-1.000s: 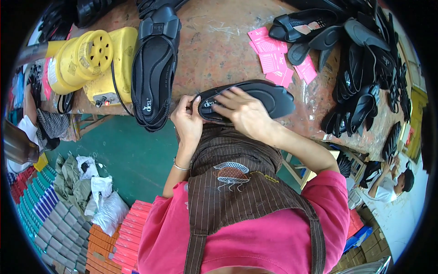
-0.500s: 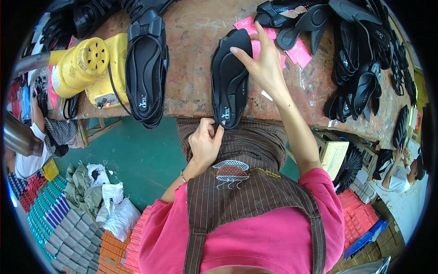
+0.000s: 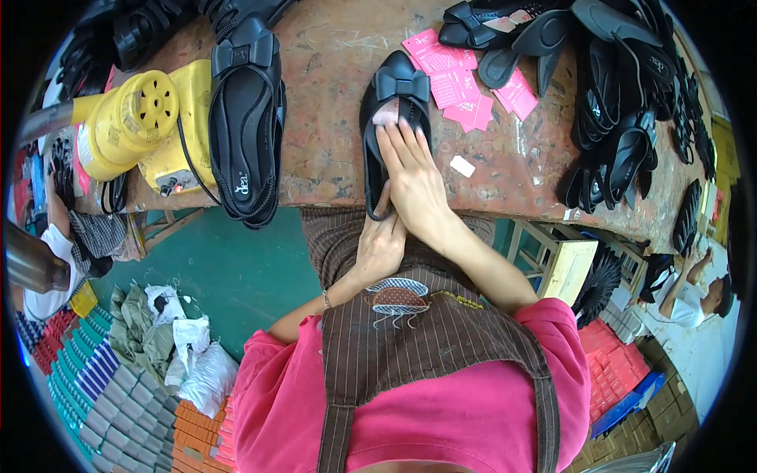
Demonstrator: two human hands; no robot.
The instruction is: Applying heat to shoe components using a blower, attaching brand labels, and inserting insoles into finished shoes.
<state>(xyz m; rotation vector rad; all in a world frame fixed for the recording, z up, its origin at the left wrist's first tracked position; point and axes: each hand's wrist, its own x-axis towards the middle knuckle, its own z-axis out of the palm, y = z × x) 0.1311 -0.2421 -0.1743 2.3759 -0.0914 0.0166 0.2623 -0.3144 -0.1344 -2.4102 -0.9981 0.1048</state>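
A black ballet flat with a bow (image 3: 400,85) lies toe-away at the near edge of the table. My right hand (image 3: 419,189) reaches into its opening, fingers stretched out flat and pressed close together, the tips at a small pale pink piece (image 3: 386,112) by the throat. My left hand (image 3: 381,246) grips the heel from below, partly covered by my right hand. The black insole is not visible under my right hand; I cannot tell how it lies. To the left lies another black bow flat (image 3: 246,118) with a black insole in it.
Pink printed cards (image 3: 453,83) and a small white tag (image 3: 463,165) lie right of the shoe. Black shoes and insoles (image 3: 623,118) crowd the table's right side. A yellow motor-like machine (image 3: 130,126) stands at left. Another person (image 3: 694,299) is at far right.
The black insole held over the shoe is no longer in sight, and the shoe's bow now shows. My right hand has come from the toe down into the opening; my left hand has shifted under the heel.
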